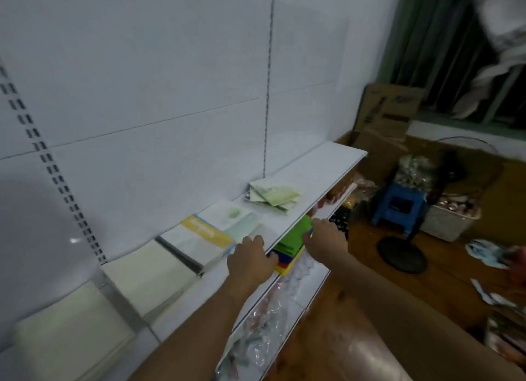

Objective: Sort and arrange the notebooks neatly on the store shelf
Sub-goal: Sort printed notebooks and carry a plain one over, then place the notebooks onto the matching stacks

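Observation:
A stack of coloured notebooks (289, 245), green on top with blue, red and yellow below, lies on the lower shelf under the front edge of the white upper shelf (321, 170). My right hand (326, 237) grips the stack's right side, fingers over the green cover. My left hand (250, 259) curls its fingers over the upper shelf's front edge, thumb below it beside the stack. On the upper shelf lie a yellow-banded notebook (205, 234), a pale green notebook (240, 220), cream notebook piles (148, 278) and a messy pile of green-white notebooks (273, 195).
The lower shelf (311, 288) carries clear plastic packets (256, 332). On the wooden floor to the right stand a blue stool (398, 207), a fan base (402, 254), a white basket (452, 218) and cardboard boxes (390, 110). Papers litter the floor at far right.

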The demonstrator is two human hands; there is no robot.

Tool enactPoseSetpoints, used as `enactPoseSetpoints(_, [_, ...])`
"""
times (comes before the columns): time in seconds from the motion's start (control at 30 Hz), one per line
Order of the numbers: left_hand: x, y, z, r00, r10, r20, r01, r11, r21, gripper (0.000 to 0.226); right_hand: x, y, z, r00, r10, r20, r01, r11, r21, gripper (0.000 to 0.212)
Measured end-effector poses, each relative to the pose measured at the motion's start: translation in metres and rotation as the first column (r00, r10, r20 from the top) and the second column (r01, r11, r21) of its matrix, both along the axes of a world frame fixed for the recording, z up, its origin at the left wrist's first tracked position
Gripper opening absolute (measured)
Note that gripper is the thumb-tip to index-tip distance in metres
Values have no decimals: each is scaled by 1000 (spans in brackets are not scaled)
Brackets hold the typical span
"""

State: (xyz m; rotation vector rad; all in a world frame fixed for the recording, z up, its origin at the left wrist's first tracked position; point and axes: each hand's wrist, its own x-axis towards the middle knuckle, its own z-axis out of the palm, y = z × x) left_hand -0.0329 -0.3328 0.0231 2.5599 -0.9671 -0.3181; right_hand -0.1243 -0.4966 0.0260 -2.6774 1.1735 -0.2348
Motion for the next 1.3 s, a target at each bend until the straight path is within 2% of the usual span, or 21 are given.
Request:
enactPoseSetpoints(0.13, [-43,-68,9,990,-141,-18,141,990,-9,45,-63,-59,6,987,-158,37,157,987,25,45])
enactPoseSetpoints(0.37, [-106,-180,17,947,-320,27,321,946,-44,38,-144,-146,15,945,-313,99,309,949,58,33])
enactPoseSetpoints(0.6, [-134,-254,1,940,-335,68,335,942,10,41,-175,-219,4,947,-312,72,307,949,77,39])
enactPoseSetpoints(0.7, [-134,-276,-5,934,-346,90,342,938,58,42,-178,-242,-2,958,-286,32,285,958,38,39])
enactPoseSetpoints(0.77, [-129,-291,-7,925,-360,120,348,931,113,44,-177,-259,0,966,-260,13,260,966,-3,38])
enactPoseSetpoints(0.9, [-111,-328,-5,900,-388,198,350,915,198,43,-160,-300,9,961,-271,47,271,962,18,42])
enactPoseSetpoints(1.03, [-86,-362,-1,889,-388,245,343,916,206,41,-128,-344,18,972,-233,-6,233,972,-22,45])
enactPoseSetpoints(1.17, [-48,-388,3,912,-333,241,295,938,183,43,-75,-381,22,985,-149,-91,147,989,-27,48])
enactPoseSetpoints(1.3, [1,-402,10,945,-237,228,195,962,190,42,-12,-397,31,998,-36,-58,36,999,-8,48])
